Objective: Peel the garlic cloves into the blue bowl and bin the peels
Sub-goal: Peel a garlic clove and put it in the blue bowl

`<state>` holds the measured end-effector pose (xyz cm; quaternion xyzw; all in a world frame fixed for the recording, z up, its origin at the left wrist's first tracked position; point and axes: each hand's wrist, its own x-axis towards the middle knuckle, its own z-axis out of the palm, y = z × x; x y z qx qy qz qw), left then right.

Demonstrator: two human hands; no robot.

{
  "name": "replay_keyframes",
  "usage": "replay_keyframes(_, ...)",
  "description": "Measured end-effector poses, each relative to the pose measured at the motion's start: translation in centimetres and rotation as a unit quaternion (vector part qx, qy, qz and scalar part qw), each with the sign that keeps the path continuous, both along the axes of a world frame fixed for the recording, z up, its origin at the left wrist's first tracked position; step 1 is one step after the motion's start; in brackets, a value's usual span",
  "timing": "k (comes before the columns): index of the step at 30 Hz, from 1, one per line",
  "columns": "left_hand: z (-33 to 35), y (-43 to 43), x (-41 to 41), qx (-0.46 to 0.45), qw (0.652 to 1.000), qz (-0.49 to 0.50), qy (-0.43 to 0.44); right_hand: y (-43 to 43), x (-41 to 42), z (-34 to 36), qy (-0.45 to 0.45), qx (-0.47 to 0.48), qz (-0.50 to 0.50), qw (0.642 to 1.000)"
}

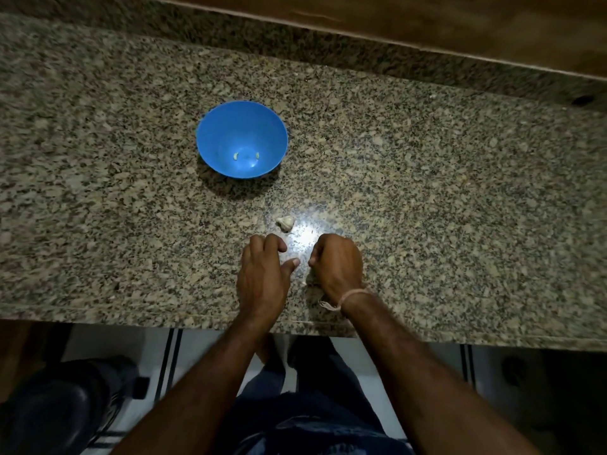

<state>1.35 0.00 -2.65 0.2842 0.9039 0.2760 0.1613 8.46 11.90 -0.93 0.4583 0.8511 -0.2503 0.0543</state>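
Granite counter [427, 192]: blue bowl [242, 126] upper centre holds two peeled cloves [236, 156], clear of peeling. Unpeeled garlic [285, 223] waits just above left hand [262, 274] (loosely open) and right hand [335, 261], curled shut, contents hidden.

A home kitchen: speckled granite counter [427, 178], tiled floor [203, 356].

You see a speckled granite counter [427, 198] under your hands, a wooden wall [427, 21] beyond them, and a white floor [210, 349] below.
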Motion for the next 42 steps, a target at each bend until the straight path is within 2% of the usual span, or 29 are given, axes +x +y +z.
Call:
replay_keyframes(6, 0.2, -0.2, -0.2, -0.003, 1.000, -0.015, -0.012, -0.9, -0.3, 0.2, -0.030, 0.051, 0.007, 0.998)
replay_keyframes(8, 0.4, -0.1, -0.5, -0.002, 1.000, -0.008, -0.029, -0.4, 0.4, 0.3, 0.006, -0.006, -0.007, 1.000)
replay_keyframes(9, 0.7, 0.0, -0.7, 0.005, 0.999, -0.004, -0.048, 0.0, 0.9, 0.6, 0.059, -0.073, -0.035, 0.995)
replay_keyframes(10, 0.8, 0.2, -0.9, 0.023, 0.997, 0.000, -0.080, 0.3, 1.4, 1.0, 0.127, -0.164, -0.081, 0.975)
replay_keyframes(11, 1.0, 0.4, -1.1, 0.049, 0.990, 0.008, -0.130, 0.3, 1.8, 1.5, 0.198, -0.267, -0.134, 0.934)
replay_keyframes(12, 1.2, 0.6, -1.2, 0.082, 0.978, 0.018, -0.190, 0.2, 2.0, 2.1, 0.250, -0.367, -0.183, 0.877)
replay_keyframes(13, 1.4, 0.6, -1.0, 0.113, 0.964, 0.027, -0.238, 0.0, 2.2, 2.6, 0.281, -0.446, -0.220, 0.821)
replay_keyframes(15, 2.0, 0.6, -0.7, 0.156, 0.945, 0.045, -0.285, -0.3, 2.1, 3.2, 0.301, -0.525, -0.271, 0.749)
replay_keyframes(17, 2.4, 0.5, -0.4, 0.188, 0.928, 0.062, -0.315, -0.2, 2.1, 3.4, 0.311, -0.557, -0.294, 0.712)
replay_keyframes(19, 2.8, 0.7, -0.3, 0.210, 0.915, 0.074, -0.337, 0.3, 2.2, 3.5, 0.320, -0.563, -0.304, 0.699)
replay_keyframes(22, 3.7, 1.4, -0.1, 0.221, 0.909, 0.077, -0.344, 0.5, 2.4, 3.5, 0.330, -0.539, -0.284, 0.721)
replay_keyframes(31, 3.9, 2.1, 0.4, 0.171, 0.932, 0.058, -0.315, 0.0, 3.5, 2.6, 0.359, -0.477, -0.249, 0.763)
replay_keyframes(33, 4.0, 2.2, 0.4, 0.170, 0.932, 0.052, -0.317, 0.2, 3.7, 2.5, 0.360, -0.444, -0.225, 0.789)
replay_keyframes(36, 4.5, 2.3, 0.4, 0.172, 0.929, 0.049, -0.325, 0.2, 3.7, 2.5, 0.356, -0.332, -0.151, 0.860)
replay_keyframes(38, 4.8, 2.3, 0.5, 0.174, 0.912, 0.056, -0.368, 0.1, 3.7, 2.3, 0.358, -0.260, -0.107, 0.891)
replay_keyframes(42, 4.9, 2.5, 0.6, 0.148, 0.847, 0.127, -0.494, -0.2, 3.9, 1.9, 0.388, -0.249, -0.106, 0.881)
